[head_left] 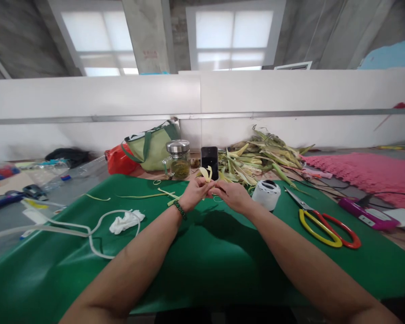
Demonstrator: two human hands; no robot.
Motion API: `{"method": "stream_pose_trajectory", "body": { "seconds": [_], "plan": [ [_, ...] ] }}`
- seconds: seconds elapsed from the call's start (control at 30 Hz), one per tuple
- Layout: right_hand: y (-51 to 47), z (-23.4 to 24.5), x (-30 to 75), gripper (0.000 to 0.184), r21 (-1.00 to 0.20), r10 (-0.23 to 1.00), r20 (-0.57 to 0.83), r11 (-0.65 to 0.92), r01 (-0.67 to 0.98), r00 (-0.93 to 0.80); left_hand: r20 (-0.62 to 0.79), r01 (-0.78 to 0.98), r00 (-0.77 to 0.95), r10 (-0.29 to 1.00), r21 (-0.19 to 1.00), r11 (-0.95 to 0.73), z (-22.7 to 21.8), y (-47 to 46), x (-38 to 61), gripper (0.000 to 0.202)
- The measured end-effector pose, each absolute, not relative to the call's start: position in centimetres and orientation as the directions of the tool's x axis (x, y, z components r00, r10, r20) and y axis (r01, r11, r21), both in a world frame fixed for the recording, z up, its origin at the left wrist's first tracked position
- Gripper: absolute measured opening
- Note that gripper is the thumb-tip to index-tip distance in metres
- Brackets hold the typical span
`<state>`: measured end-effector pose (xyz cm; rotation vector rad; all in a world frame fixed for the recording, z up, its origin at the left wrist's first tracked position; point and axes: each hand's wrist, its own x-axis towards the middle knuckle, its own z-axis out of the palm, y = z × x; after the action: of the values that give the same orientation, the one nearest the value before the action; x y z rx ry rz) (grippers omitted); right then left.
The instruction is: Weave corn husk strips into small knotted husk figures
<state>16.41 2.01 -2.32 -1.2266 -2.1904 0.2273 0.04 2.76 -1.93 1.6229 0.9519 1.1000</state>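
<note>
Pale yellow corn husk pieces [205, 173] stick up from the fingers of my left hand [193, 192], which is closed around their lower end. A green bead bracelet [180, 209] circles that wrist. My right hand [235, 196] meets it from the right, with thumb and fingers pinched together at the base of the husk. What lies between the right fingertips is hidden. Both hands are held above the green mat [202, 256]. Left of my left hand, narrow husk strips [168, 194] lie on the mat.
Behind my hands stand a phone [209, 159], a glass jar mug [178, 164] and a heap of corn husks [266, 153]. To the right lie a white-wrapped roll [266, 195] and large scissors [319, 220]. Crumpled tissue [126, 221] and a pale tube [96, 240] are at left.
</note>
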Motion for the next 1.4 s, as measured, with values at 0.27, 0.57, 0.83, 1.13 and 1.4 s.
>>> {"method": "stream_pose_trajectory", "body": {
  "seconds": [0.27,0.57,0.83,1.13,1.4],
  "plan": [
    [2.2,-2.7,17.1,0.034,-0.785,0.782,0.363,0.549,0.285,-0.506,0.201,0.3,0.549,0.811,0.858,-0.416,-0.6,2.7,-1.3,0.044],
    [1.8,-2.2,17.1,0.034,-0.809,0.823,0.284,0.482,0.338,-0.492,0.093,0.27,0.525,0.846,0.925,-0.269,-0.5,2.4,-1.8,0.046],
    [1.7,-1.9,16.7,0.032,-0.768,0.823,0.193,0.465,0.44,-0.534,0.064,0.196,0.512,0.857,0.962,-0.189,-1.9,2.6,-0.8,0.045],
    [0.8,-1.7,16.6,0.027,-0.721,0.833,0.349,0.532,0.444,-0.43,0.14,0.377,0.52,0.842,0.847,-0.374,-1.1,2.6,-1.3,0.046],
    [1.2,-1.7,16.9,0.029,-0.698,0.825,0.346,0.545,0.465,-0.448,-0.015,0.172,0.562,0.827,0.98,-0.1,-1.1,2.5,-1.4,0.051]
  ]
}}
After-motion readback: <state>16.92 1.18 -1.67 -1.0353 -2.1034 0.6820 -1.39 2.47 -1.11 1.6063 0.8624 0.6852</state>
